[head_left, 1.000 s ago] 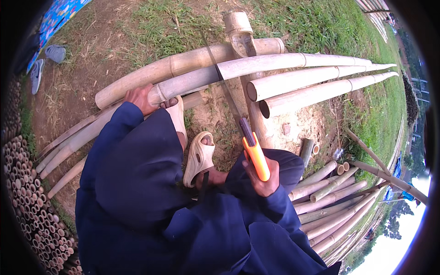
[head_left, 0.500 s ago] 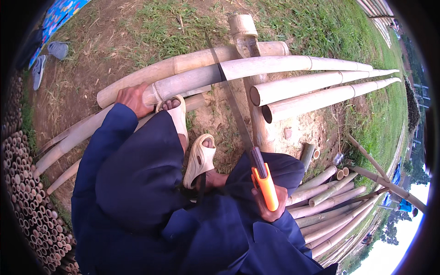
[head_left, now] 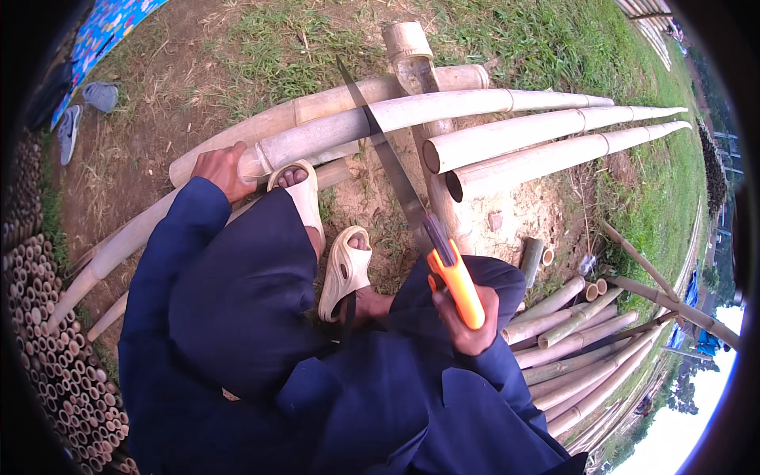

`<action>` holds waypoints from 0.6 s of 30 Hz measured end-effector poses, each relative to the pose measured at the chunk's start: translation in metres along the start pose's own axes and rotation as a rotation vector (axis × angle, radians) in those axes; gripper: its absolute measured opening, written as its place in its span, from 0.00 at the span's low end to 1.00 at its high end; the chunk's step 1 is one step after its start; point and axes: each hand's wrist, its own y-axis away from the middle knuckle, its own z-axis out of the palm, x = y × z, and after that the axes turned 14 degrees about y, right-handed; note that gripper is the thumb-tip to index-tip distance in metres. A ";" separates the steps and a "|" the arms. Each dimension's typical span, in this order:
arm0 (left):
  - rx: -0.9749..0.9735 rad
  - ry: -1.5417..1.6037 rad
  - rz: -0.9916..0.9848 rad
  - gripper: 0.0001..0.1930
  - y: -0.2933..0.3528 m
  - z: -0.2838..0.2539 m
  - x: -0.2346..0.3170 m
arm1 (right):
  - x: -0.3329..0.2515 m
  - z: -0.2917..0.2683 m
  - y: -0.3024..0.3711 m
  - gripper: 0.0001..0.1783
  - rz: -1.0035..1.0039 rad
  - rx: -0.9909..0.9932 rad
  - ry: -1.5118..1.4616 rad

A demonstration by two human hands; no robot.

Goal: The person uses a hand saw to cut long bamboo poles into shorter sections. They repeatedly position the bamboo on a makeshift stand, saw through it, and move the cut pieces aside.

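Note:
My left hand [head_left: 225, 171] is wrapped round the near end of a pale bamboo pole [head_left: 459, 106], just by my raised knee. In my right hand [head_left: 469, 317] is the orange handle of a handsaw [head_left: 393, 170]. Its long dark blade slants away from me and lies across the pole, beyond my left hand; whether the teeth sit in a cut cannot be made out. Beneath, the pole rests across a thicker bamboo post [head_left: 431, 142] lying on the ground. Another bamboo length [head_left: 332, 103] lies just behind it.
Two cut bamboo poles [head_left: 514, 142] [head_left: 554, 165] lie to the right on the same post. A stack of bamboo tubes [head_left: 59, 348] stands at left, and more poles [head_left: 586, 348] lie at lower right. My sandalled foot [head_left: 347, 269] is on the dirt below the blade. Grey shoes [head_left: 70, 133] lie at far left.
My right hand has pushed the saw away from me, so its handle is farther forward. The blade now crosses the pole slightly more to the left. My left hand keeps its hold.

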 end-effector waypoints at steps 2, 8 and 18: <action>-0.023 0.020 0.029 0.31 -0.014 -0.010 0.016 | 0.002 0.031 -0.076 0.08 -0.031 0.050 -0.020; 0.064 -0.062 0.009 0.32 -0.019 -0.032 0.012 | 0.017 0.020 -0.025 0.12 -0.021 -0.020 -0.178; 0.029 -0.103 -0.001 0.32 -0.032 -0.027 0.013 | -0.004 0.046 -0.124 0.09 -0.057 0.079 -0.179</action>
